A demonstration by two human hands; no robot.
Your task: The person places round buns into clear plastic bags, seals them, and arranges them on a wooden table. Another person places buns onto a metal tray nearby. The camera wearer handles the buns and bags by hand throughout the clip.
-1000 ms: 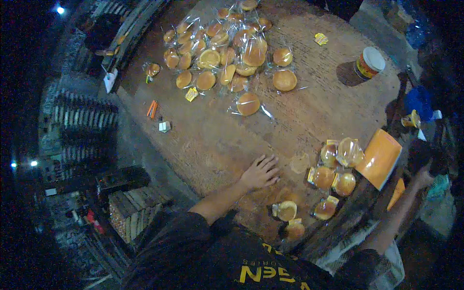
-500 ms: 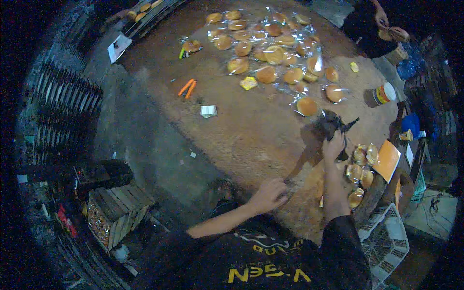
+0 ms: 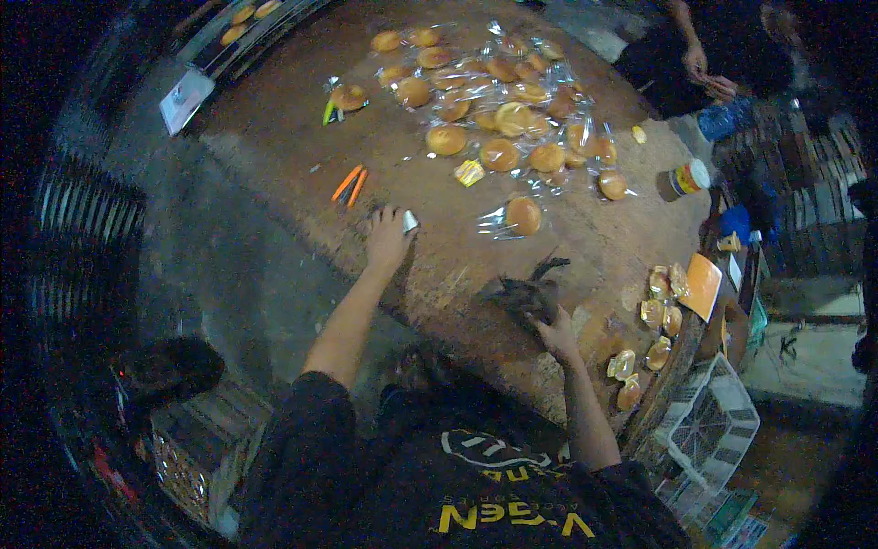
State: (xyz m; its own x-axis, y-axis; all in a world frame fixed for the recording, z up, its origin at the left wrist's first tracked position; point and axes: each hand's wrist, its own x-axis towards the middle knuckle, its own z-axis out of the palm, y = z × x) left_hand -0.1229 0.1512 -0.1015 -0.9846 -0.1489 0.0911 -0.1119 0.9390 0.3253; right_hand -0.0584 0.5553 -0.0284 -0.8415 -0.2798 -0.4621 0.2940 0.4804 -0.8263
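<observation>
My left hand is stretched out at the left side of the table, palm down with fingers apart. Its fingers are beside a small white folded paper, which the hand partly covers; I cannot tell whether they touch. My right hand is closed on a dark object with a thin protruding arm, low over the tabletop; blur hides its exact kind. Beyond it lies a round bun in a clear bag, apart from a large spread of bagged buns.
Orange-handled scissors lie left of the paper. Several small wrapped buns line the right edge near an orange sheet. A tub stands at the far right. A white plastic basket is below. Another person's hands are opposite.
My left hand has gone from the near edge out to the white paper, its fingers spreading. My right hand has brought the dark object nearer and leftward. The nearest bagged bun now lies farther left.
</observation>
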